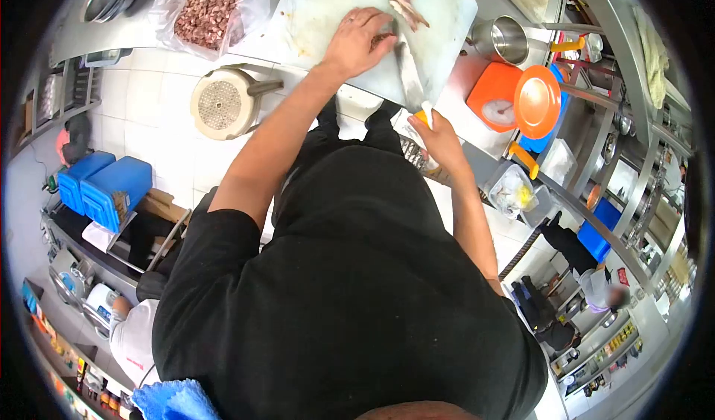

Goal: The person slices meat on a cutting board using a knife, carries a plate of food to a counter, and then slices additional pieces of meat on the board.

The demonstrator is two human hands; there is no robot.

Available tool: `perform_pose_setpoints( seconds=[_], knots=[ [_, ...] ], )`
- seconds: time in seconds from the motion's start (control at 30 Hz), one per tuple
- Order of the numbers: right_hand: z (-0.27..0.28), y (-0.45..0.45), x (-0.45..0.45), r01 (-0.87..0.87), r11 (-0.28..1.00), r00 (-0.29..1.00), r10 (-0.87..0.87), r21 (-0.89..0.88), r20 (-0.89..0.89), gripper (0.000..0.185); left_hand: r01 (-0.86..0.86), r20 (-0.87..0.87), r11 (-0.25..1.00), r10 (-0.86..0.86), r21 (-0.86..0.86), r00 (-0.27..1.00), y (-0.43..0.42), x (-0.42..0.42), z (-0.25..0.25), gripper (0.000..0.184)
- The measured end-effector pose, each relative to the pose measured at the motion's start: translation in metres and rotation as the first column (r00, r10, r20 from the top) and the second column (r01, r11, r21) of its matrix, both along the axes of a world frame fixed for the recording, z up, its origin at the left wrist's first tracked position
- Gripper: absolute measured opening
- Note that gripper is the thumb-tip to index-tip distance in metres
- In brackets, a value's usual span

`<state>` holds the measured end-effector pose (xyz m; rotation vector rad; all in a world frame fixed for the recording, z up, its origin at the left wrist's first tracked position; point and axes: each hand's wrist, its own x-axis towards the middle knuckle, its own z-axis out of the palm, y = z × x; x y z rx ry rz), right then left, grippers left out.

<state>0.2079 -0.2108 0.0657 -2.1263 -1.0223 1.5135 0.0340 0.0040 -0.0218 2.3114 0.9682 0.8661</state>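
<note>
On the white cutting board, my left hand curls over a small piece of meat, pressing it down; most of the piece is hidden under the fingers. My right hand grips a kitchen knife by its yellow and white handle. The blade points away from me, its far part close beside my left fingertips. Beyond the blade lies a strip of pale pink meat on the board.
A plastic bag of diced meat stands left of the board. To the right are a steel pot and an orange scale with an orange plate. A beige perforated stool is below left. Other people work at both sides.
</note>
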Motion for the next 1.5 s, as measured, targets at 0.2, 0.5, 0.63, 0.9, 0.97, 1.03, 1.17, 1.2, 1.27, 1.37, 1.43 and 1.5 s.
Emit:
perform_pose_setpoints(
  seconds=[0.2,0.5,0.63,0.9,0.97,1.03,1.17,1.2,1.27,1.37,1.43,1.5],
  knots=[
    [-0.036,0.024,-0.048,0.034,0.999,0.995,-0.03,0.039,-0.097,0.048,-0.231,0.028,0.97,0.229,0.079,0.973,-0.01,0.02,-0.003,0.042],
    [-0.031,0.044,-0.078,0.036,0.999,0.985,-0.03,0.036,-0.172,0.031,-0.402,0.236,0.912,0.409,-0.08,0.882,-0.003,0.022,-0.015,0.027],
    [-0.024,0.064,-0.09,-0.016,0.998,0.979,0.028,0.063,-0.201,0.037,-0.473,0.347,0.877,0.471,-0.083,0.811,0.018,0.004,-0.007,0.032],
    [0.031,0.143,-0.134,-0.366,0.841,0.922,0.387,0.398,0.03,0.04,-0.678,0.445,0.727,0.574,0.109,0.687,0.097,-0.113,0.086,0.019],
    [0.04,0.152,-0.139,-0.427,0.789,0.898,0.429,0.442,0.101,0.038,-0.701,0.481,0.713,0.609,0.017,0.631,0.128,-0.146,0.093,0.018],
    [0.057,0.149,-0.133,-0.418,0.855,0.903,0.428,0.307,0.036,0.038,-0.768,0.361,0.632,0.695,0.107,0.622,0.182,-0.189,0.044,0.023],
    [0.054,0.112,-0.093,-0.369,0.886,0.929,0.342,0.281,0.144,0.043,-0.574,-0.08,0.693,0.665,0.437,0.742,0.229,-0.235,-0.045,0.049],
    [0.056,0.1,-0.08,-0.323,0.913,0.945,0.296,0.248,0.142,0.043,-0.587,-0.086,0.66,0.696,0.47,0.713,0.202,-0.224,-0.017,0.048],
    [0.037,0.067,-0.051,-0.236,0.916,0.955,0.157,0.323,0.252,0.043,-0.581,0.043,0.673,0.636,0.458,0.771,0.175,-0.195,0.016,0.045],
    [0.015,0.023,-0.011,-0.122,0.965,0.931,0.03,0.234,0.364,0.043,-0.631,0.271,0.663,0.572,0.402,0.774,0.125,-0.134,0.05,0.044],
    [0.004,0.002,0.011,-0.092,0.981,0.894,0.006,0.171,0.447,0.043,-0.592,0.334,0.716,0.493,0.37,0.804,0.092,-0.084,0.067,0.042],
    [-0.005,-0.014,0.025,-0.124,0.979,0.843,0.018,0.163,0.538,0.044,-0.442,0.243,0.829,0.377,0.342,0.894,0.068,-0.034,0.067,0.038]
  ],
)
